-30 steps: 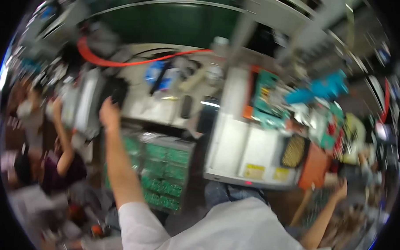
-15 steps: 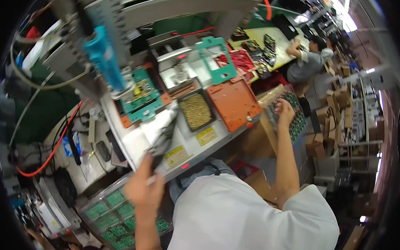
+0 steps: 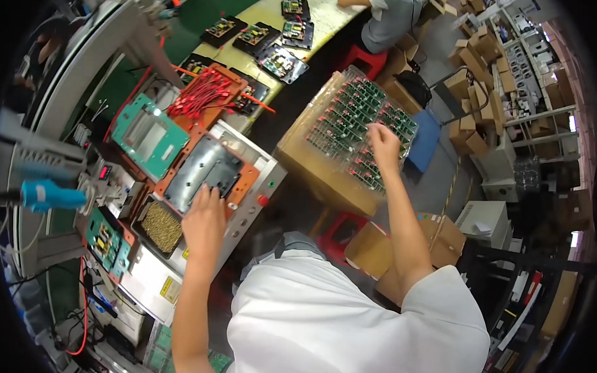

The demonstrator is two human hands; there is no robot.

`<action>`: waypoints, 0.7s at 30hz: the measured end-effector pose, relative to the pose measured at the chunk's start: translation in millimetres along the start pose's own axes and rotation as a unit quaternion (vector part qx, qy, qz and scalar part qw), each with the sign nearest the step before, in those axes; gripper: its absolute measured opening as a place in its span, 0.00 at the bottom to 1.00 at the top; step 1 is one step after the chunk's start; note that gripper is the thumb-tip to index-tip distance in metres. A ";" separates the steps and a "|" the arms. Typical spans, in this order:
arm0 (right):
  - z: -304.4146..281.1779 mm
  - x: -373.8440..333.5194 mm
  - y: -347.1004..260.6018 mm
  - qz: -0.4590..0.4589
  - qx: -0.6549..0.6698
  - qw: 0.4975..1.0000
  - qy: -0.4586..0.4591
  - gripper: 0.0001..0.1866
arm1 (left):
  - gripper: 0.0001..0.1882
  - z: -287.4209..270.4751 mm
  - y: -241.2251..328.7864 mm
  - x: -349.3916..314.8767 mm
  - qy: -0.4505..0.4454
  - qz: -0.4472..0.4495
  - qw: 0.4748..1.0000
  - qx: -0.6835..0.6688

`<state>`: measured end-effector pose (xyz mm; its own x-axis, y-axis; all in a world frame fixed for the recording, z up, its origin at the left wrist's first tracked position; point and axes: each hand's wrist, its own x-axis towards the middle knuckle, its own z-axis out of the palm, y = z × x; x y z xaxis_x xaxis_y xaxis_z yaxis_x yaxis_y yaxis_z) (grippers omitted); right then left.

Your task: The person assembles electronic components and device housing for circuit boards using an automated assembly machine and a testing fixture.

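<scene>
A black plastic housing [image 3: 203, 173], flat with small holes, lies on the orange fixture [image 3: 245, 179] at the front of the machine. My left hand [image 3: 204, 216] rests its outstretched fingers on the housing's near edge. Off to the right, my right hand [image 3: 384, 149] is over a clear tray of green circuit boards [image 3: 353, 113]. Its fingers are closed near the boards' edge; whatever is between the fingertips is too small to make out. The tray sits on a brown cardboard box [image 3: 312, 177].
Beside the fixture are a teal frame [image 3: 149, 136], a bin of brass-coloured small parts [image 3: 157, 227] and a bundle of red wires [image 3: 202, 94]. A blue screwdriver [image 3: 51, 196] hangs at left. Black housings with boards [image 3: 254, 37] lie on the yellow bench near a co-worker [image 3: 390, 22].
My view has swung to the right. The black housing, blurred in my left hand before, now lies on the orange fixture. My right hand has moved over the tray of boards.
</scene>
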<state>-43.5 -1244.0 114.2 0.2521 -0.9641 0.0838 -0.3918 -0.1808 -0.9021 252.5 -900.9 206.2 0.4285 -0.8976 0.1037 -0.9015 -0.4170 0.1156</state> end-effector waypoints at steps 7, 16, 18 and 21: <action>79.8 32.6 4.7 -0.241 -0.478 0.804 -0.258 0.12 | 0.12 8.0 3.8 -19.3 0.046 -0.088 0.994 -0.038; 86.6 47.9 7.5 -0.317 -0.446 0.789 -0.279 0.11 | 0.15 13.3 8.6 -0.1 0.044 -0.111 0.992 -0.045; 77.3 62.9 -9.7 -0.345 -0.368 0.821 -0.267 0.13 | 0.16 12.7 -0.6 -1.1 0.039 -0.122 0.988 -0.085; 80.5 21.3 -97.3 -0.218 -0.103 0.917 -0.317 0.17 | 0.18 -1.2 -9.2 -20.1 0.041 -0.126 0.985 -0.113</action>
<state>71.3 -1231.3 169.7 0.8630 -0.4960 0.0961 -0.2733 -0.6183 -0.7369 252.2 -878.8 204.2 0.6481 -0.7516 0.1224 -0.7338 -0.5734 0.3643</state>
